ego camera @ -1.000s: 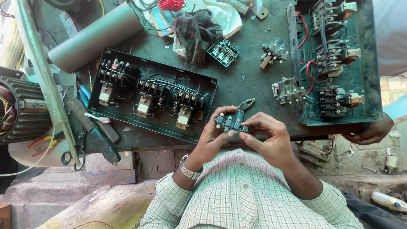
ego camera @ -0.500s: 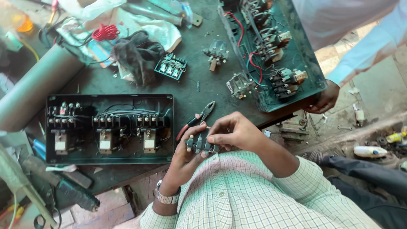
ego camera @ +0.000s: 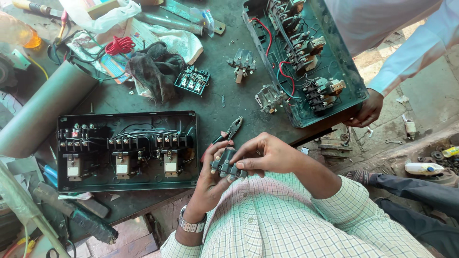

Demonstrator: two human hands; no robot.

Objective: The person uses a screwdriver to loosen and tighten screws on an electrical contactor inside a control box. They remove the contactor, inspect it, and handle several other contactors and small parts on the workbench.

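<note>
Head view. Left hand [ego camera: 210, 184] and right hand [ego camera: 267, 155] are both closed on a small grey plastic contact block with metal terminals [ego camera: 225, 166], held just off the near edge of the dark, scuffed metal workbench [ego camera: 215, 102], above the checked shirt. The block's long axis runs roughly left to right; which way its terminal face points cannot be told. Red-handled steel pliers [ego camera: 228, 133] lie on the bench just beyond the fingers, jaws pointing away and to the right. Left of the hands, an open black rectangular starter box with wired relays [ego camera: 126, 150] sits near the bench edge. A second person's hand [ego camera: 366, 112] grips the corner of an open green metal panel box [ego camera: 306, 57], well apart to the right.
</note>
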